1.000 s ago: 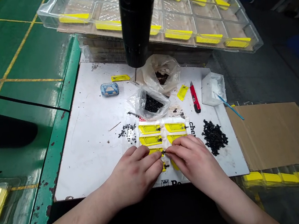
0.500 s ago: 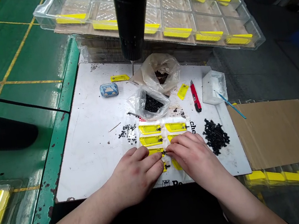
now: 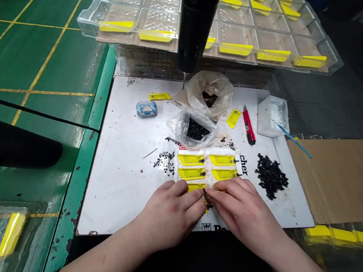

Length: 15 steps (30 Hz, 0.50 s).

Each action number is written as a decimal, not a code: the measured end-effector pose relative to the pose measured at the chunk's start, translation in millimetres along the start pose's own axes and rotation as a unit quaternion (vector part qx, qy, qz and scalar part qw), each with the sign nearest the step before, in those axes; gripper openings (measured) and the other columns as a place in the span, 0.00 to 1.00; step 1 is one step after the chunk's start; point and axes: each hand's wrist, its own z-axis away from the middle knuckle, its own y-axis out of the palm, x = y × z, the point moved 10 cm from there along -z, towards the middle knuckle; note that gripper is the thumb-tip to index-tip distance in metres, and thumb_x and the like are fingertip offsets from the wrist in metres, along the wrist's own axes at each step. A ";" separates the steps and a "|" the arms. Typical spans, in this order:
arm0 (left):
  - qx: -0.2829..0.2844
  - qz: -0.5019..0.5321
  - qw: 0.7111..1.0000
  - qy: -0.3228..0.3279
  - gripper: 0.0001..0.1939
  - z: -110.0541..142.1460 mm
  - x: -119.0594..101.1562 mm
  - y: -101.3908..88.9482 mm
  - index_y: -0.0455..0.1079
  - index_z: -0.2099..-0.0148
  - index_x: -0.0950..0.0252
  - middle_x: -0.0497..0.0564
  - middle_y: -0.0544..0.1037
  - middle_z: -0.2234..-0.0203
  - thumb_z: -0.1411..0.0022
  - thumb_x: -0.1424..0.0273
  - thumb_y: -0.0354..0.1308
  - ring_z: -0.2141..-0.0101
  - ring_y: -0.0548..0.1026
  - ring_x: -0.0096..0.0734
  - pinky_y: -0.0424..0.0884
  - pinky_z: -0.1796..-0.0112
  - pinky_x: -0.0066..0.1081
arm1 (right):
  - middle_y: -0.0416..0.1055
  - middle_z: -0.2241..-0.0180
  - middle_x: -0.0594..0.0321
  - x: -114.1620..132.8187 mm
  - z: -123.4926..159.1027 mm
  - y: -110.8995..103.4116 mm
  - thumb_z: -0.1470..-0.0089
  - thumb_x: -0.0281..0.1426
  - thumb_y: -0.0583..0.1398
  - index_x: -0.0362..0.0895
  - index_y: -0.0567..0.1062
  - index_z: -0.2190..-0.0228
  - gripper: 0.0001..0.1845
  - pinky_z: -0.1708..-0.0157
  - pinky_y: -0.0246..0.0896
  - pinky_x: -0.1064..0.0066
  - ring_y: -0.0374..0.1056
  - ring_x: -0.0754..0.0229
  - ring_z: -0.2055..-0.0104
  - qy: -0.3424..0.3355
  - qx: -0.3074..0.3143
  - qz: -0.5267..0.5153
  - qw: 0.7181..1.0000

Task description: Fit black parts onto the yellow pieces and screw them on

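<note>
My left hand rests with curled fingers on a yellow plastic part in the left column, its fingertips at the part's right end. Close against it, my right hand has thumb and index finger pinched at that same end, where a small black piece shows, mostly hidden by the fingertips. Farther up lie more yellow parts, in two columns on printed white plastic, with small black pieces fitted at their right ends. Parts under my right hand are mostly covered.
To the right is a pile of black pieces, with a red utility knife and a white container behind. Bags of black bits and a blue tin lie farther back. A black screwdriver hangs overhead before a clear tray.
The camera view has shifted and tilted, so the table appears farther right and lower. Both hands stay together at the same yellow part; the right fingertips have moved slightly around the black piece.
</note>
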 end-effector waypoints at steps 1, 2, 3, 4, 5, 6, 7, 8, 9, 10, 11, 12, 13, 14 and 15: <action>-0.002 0.001 1.000 -0.001 0.08 0.3 0.2 -0.2 0.76 0.50 0.64 0.49 0.86 0.47 0.22 0.68 0.57 0.60 0.74 0.41 0.67 0.62 0.44 | 0.78 0.55 0.57 -0.1 1.6 0.7 0.29 0.25 0.64 0.46 0.80 0.45 0.14 0.52 0.67 0.58 0.70 0.53 0.55 0.004 0.007 0.004 1.000; -0.005 0.003 1.000 -0.001 0.08 0.7 0.3 -0.7 0.76 0.50 0.64 0.49 0.86 0.47 0.22 0.68 0.57 0.60 0.75 0.41 0.68 0.62 0.44 | 0.78 0.54 0.57 -0.9 2.9 1.5 0.29 0.25 0.64 0.46 0.79 0.44 0.15 0.52 0.68 0.58 0.70 0.53 0.54 0.010 0.013 0.003 1.000; -0.011 0.006 1.000 0.000 0.08 1.2 0.2 -1.9 0.77 0.51 0.64 0.50 0.86 0.46 0.22 0.68 0.57 0.60 0.75 0.41 0.68 0.63 0.44 | 0.78 0.54 0.57 -2.2 3.8 1.5 0.29 0.26 0.64 0.47 0.79 0.44 0.15 0.51 0.69 0.57 0.70 0.53 0.53 0.018 0.016 -0.002 1.000; -0.019 0.013 1.000 0.001 0.07 1.9 0.1 -3.9 0.77 0.51 0.64 0.50 0.86 0.46 0.23 0.69 0.58 0.60 0.76 0.41 0.68 0.63 0.44 | 0.77 0.53 0.57 -3.7 4.4 0.4 0.29 0.26 0.64 0.47 0.79 0.43 0.15 0.50 0.70 0.57 0.71 0.52 0.52 0.027 0.012 -0.013 0.999; -0.033 0.022 0.999 0.002 0.07 2.7 0.2 -7.2 0.77 0.50 0.64 0.50 0.86 0.46 0.23 0.70 0.58 0.60 0.76 0.40 0.69 0.62 0.43 | 0.77 0.53 0.57 -5.1 4.8 -2.2 0.29 0.27 0.64 0.48 0.79 0.44 0.15 0.49 0.71 0.57 0.71 0.52 0.51 0.036 0.001 -0.028 0.999; -0.049 0.034 0.998 0.000 0.07 3.6 0.8 -11.5 0.77 0.49 0.65 0.50 0.86 0.45 0.24 0.70 0.59 0.59 0.77 0.40 0.70 0.62 0.43 | 0.76 0.53 0.57 -6.6 5.2 -6.5 0.30 0.27 0.65 0.48 0.80 0.45 0.14 0.48 0.71 0.58 0.71 0.52 0.50 0.048 -0.018 -0.044 0.998; -0.069 0.050 0.996 -0.003 0.08 4.7 2.0 -16.6 0.77 0.48 0.65 0.51 0.86 0.46 0.25 0.71 0.60 0.59 0.77 0.40 0.72 0.61 0.43 | 0.76 0.53 0.57 -8.2 5.8 -12.2 0.30 0.28 0.66 0.49 0.80 0.47 0.13 0.48 0.72 0.59 0.71 0.53 0.49 0.062 -0.044 -0.059 0.995; -0.092 0.071 0.993 -0.008 0.09 5.9 3.9 -22.4 0.77 0.47 0.65 0.52 0.87 0.46 0.26 0.72 0.62 0.58 0.78 0.40 0.73 0.59 0.42 | 0.76 0.53 0.57 -9.6 6.6 -18.8 0.31 0.28 0.66 0.49 0.81 0.49 0.11 0.48 0.72 0.60 0.72 0.53 0.49 0.078 -0.073 -0.072 0.992; -0.117 0.096 0.988 -0.015 0.10 7.3 6.6 -28.8 0.77 0.46 0.65 0.53 0.87 0.48 0.28 0.73 0.63 0.58 0.78 0.40 0.75 0.57 0.42 | 0.75 0.54 0.58 -10.2 7.6 -25.5 0.32 0.28 0.67 0.49 0.81 0.51 0.09 0.49 0.72 0.61 0.72 0.54 0.49 0.094 -0.102 -0.083 0.987; -0.142 0.128 0.981 -0.023 0.10 8.7 10.1 -35.0 0.78 0.47 0.66 0.55 0.87 0.51 0.29 0.75 0.65 0.59 0.79 0.39 0.76 0.56 0.41 | 0.75 0.54 0.58 -9.2 8.3 -31.3 0.32 0.28 0.68 0.49 0.81 0.53 0.08 0.50 0.73 0.62 0.72 0.55 0.50 0.106 -0.126 -0.093 0.982; -0.164 0.164 0.972 -0.033 0.10 10.1 14.6 -40.5 0.78 0.48 0.66 0.56 0.87 0.54 0.31 0.76 0.65 0.59 0.79 0.37 0.77 0.56 0.39 | 0.75 0.55 0.59 -6.0 8.3 -35.7 0.33 0.27 0.68 0.49 0.81 0.54 0.07 0.51 0.73 0.63 0.73 0.56 0.51 0.110 -0.144 -0.103 0.978; -0.184 0.202 0.961 -0.044 0.10 11.5 19.7 -45.1 0.78 0.49 0.66 0.56 0.86 0.56 0.31 0.78 0.66 0.60 0.79 0.36 0.78 0.56 0.38 | 0.75 0.56 0.59 -0.5 7.1 -38.6 0.33 0.26 0.68 0.49 0.81 0.54 0.07 0.52 0.73 0.64 0.73 0.56 0.52 0.105 -0.154 -0.116 0.976; -0.200 0.242 0.948 -0.056 0.09 12.7 25.2 -48.6 0.79 0.50 0.67 0.57 0.85 0.58 0.32 0.79 0.66 0.60 0.80 0.35 0.79 0.56 0.36 | 0.75 0.56 0.59 7.1 4.7 -39.7 0.33 0.25 0.67 0.48 0.80 0.54 0.08 0.53 0.73 0.64 0.73 0.56 0.53 0.091 -0.156 -0.130 0.975; -0.210 0.280 0.934 -0.069 0.09 13.6 31.0 -50.3 0.80 0.51 0.67 0.57 0.85 0.59 0.31 0.80 0.66 0.60 0.81 0.34 0.79 0.56 0.34 | 0.75 0.57 0.59 15.9 1.5 -39.2 0.34 0.23 0.67 0.48 0.80 0.54 0.10 0.53 0.73 0.64 0.74 0.57 0.54 0.070 -0.151 -0.143 0.976; -0.211 0.317 0.921 -0.082 0.08 14.0 36.5 -50.2 0.80 0.51 0.67 0.57 0.85 0.60 0.31 0.80 0.65 0.59 0.82 0.33 0.80 0.55 0.33 | 0.75 0.57 0.59 24.9 -2.2 -37.6 0.34 0.22 0.67 0.48 0.80 0.53 0.11 0.54 0.74 0.63 0.74 0.57 0.54 0.046 -0.143 -0.152 0.977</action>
